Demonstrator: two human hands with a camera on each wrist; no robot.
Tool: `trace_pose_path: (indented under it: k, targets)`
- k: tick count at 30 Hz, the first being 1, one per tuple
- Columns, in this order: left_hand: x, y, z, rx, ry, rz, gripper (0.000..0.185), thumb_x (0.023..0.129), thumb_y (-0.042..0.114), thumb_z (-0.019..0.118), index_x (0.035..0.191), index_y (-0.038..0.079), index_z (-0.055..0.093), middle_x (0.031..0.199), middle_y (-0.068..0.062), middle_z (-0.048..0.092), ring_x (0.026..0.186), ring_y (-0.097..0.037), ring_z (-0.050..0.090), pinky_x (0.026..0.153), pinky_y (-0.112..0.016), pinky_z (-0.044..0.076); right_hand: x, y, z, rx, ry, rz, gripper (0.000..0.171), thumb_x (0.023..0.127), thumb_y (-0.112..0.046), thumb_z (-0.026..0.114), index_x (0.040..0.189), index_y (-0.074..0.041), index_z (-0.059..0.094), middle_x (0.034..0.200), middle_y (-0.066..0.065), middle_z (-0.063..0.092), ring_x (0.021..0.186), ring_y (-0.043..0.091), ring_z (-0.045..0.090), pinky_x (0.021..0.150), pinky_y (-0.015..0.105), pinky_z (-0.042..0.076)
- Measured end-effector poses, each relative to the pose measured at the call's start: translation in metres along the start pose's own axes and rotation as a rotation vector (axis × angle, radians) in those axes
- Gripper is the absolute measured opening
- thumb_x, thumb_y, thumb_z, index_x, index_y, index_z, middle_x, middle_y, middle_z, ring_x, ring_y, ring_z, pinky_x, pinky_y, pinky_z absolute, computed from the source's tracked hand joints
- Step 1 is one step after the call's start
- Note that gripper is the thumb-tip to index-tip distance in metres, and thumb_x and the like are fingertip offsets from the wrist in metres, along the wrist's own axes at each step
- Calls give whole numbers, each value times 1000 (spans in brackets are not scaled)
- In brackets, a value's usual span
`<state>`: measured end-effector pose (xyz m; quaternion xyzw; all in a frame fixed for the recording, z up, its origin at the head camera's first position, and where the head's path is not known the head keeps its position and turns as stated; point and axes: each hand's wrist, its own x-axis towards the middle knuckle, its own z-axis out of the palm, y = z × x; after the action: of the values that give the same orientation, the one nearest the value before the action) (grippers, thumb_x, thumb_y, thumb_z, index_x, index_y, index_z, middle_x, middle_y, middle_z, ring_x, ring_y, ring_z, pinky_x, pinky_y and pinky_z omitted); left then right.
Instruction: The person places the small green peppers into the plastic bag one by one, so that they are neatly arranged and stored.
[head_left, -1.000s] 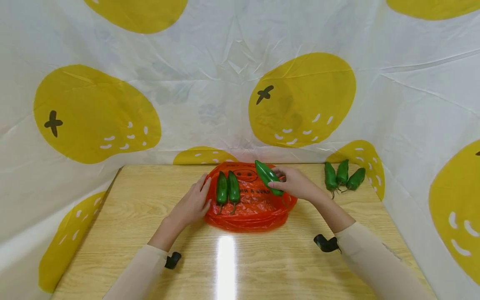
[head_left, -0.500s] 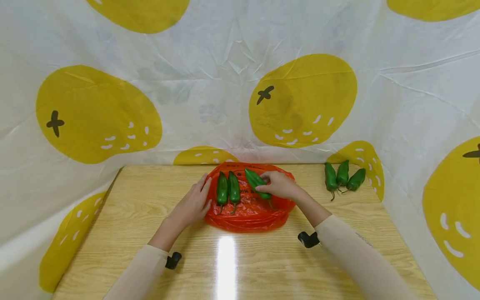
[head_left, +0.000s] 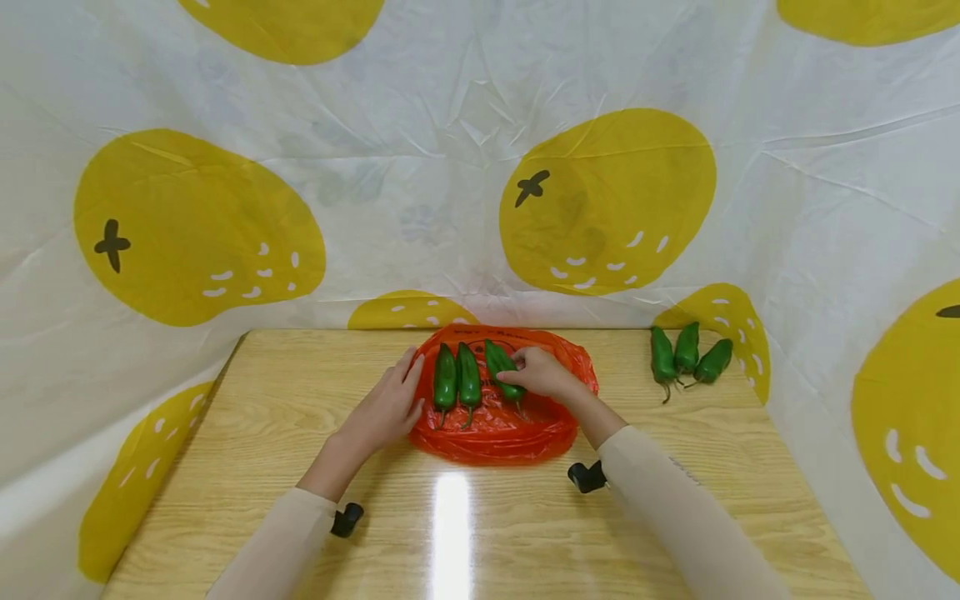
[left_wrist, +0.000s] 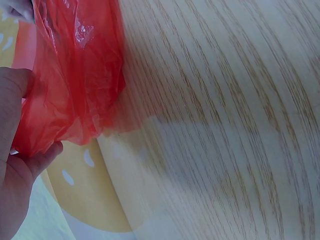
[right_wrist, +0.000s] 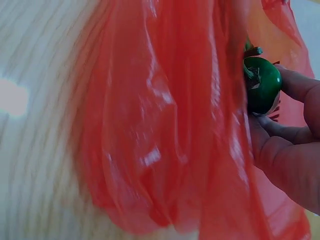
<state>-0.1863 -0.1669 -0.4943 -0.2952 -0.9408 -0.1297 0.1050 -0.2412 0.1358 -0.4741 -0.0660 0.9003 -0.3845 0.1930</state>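
Note:
A red plastic bag [head_left: 498,425] with dark print lies flattened on the table. Two green peppers [head_left: 468,375] rest side by side on its left half, stems toward me. To their right, my right hand [head_left: 547,375] pinches a third green pepper [head_left: 497,360] between thumb and fingers, its tip slanting up and left. The right wrist view shows the stem end of that pepper [right_wrist: 265,87] past the bag's raised front folds. My left hand [head_left: 382,408] rests against the bag's left edge, fingers spread; in the left wrist view its thumb [left_wrist: 46,159] touches the red plastic.
Three more green peppers [head_left: 686,354] lie bunched at the back right of the wooden table [head_left: 315,375]. A white cloth [head_left: 420,192] printed with big yellow fruit closes off the back and sides.
My right hand has moved left with its pepper, lowering it onto the bag near the other two. The left hand has stayed in place.

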Motion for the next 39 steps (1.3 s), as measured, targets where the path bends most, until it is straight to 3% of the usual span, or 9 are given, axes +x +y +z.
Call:
trace_pose_path:
  k: [6,11,16,21,28,32,35,39]
  targets:
    - [1,0,0,1,-5,-1,72,95,14,70,153,-13,36,160,-34,33,130,-47,55,109,-51,50,7,1,11,93,38,53,48,96,-30,74,123,8,66,115,16,70,91,18,62,75,28,55]
    - [1,-1,0,-3,-10,3,72,96,15,69,153,-13,36,160,-34,32,127,-47,57,107,-51,52,11,-3,18,120,59,69,36,96,-29,74,104,6,71,87,5,64,75,15,53,63,26,46]
    - [1,-1,0,-3,-22,-7,72,96,14,68,154,-13,35,162,-33,30,129,-47,55,108,-51,51,12,-7,21,171,43,108,33,96,-27,74,102,5,73,82,3,66,69,11,59,72,35,61]
    - [1,0,-2,-11,-21,-13,71,96,14,68,154,-12,36,162,-33,30,130,-47,55,108,-52,51,17,-4,23,182,42,149,31,95,-28,76,99,3,73,85,6,71,69,11,65,77,40,64]
    - [1,0,-4,-17,-36,-19,72,97,16,67,155,-12,34,163,-32,29,132,-47,53,111,-52,49,22,2,28,146,59,158,37,91,-34,80,71,-11,59,69,1,61,62,16,63,72,42,63]
    - [1,0,-3,-10,-29,-16,72,97,15,68,155,-12,35,162,-32,30,131,-47,54,110,-52,50,24,3,29,116,56,165,45,90,-36,80,65,-14,50,61,-2,51,58,15,57,63,36,57]
    - [1,0,-4,-1,-26,-12,72,97,15,68,154,-12,36,162,-32,31,128,-46,56,108,-51,51,27,3,29,77,56,168,48,90,-38,80,63,-15,47,58,-4,44,54,13,47,54,29,45]
    - [2,1,-5,2,-30,-14,72,97,16,68,154,-12,36,162,-32,31,129,-46,56,107,-50,52,30,4,29,36,55,156,49,91,-40,79,62,-15,48,57,-4,39,55,13,40,51,25,35]
